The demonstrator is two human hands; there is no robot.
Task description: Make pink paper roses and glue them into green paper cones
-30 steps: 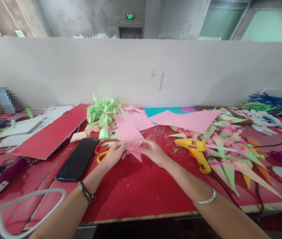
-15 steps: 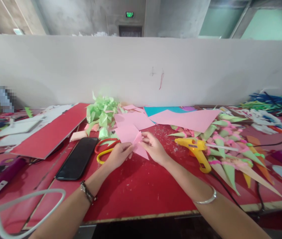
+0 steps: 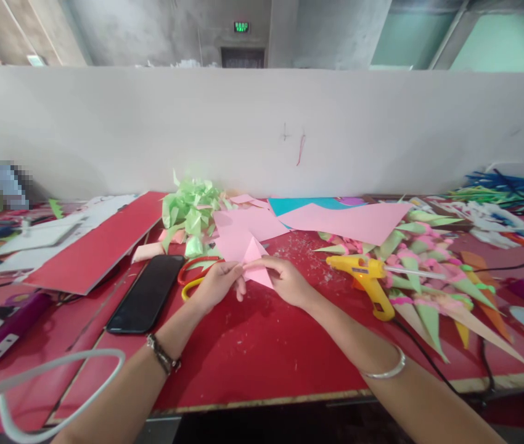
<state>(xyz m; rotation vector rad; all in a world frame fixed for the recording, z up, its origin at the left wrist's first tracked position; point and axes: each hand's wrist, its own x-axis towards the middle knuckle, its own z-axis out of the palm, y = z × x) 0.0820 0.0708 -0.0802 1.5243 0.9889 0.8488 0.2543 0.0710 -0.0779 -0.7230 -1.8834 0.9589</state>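
Note:
Between my two hands is a piece of pink paper [image 3: 256, 254], bent into a pointed shape with its tip facing away from me. My left hand [image 3: 219, 285] pinches its left edge. On the other side, my right hand [image 3: 286, 280] grips it with thumb and fingers, the index finger lying across the front. Fingers hide part of the folds. Just behind lies a larger flat pink sheet [image 3: 234, 233]. Scissors [image 3: 192, 285] with red and yellow handles rest beside my left hand, partly covered by it.
A black phone [image 3: 146, 295] lies left of the scissors. To the right is a yellow glue gun [image 3: 367, 277] with its cord, beside a pile of paper cones [image 3: 421, 296]. Crumpled green paper [image 3: 190, 206] sits at the back, and a red board [image 3: 100, 243] is at left.
The pink paper has turned and folded from a flatter slanted piece into an upright point. My right hand has shifted slightly down, its index finger now stretched across the paper.

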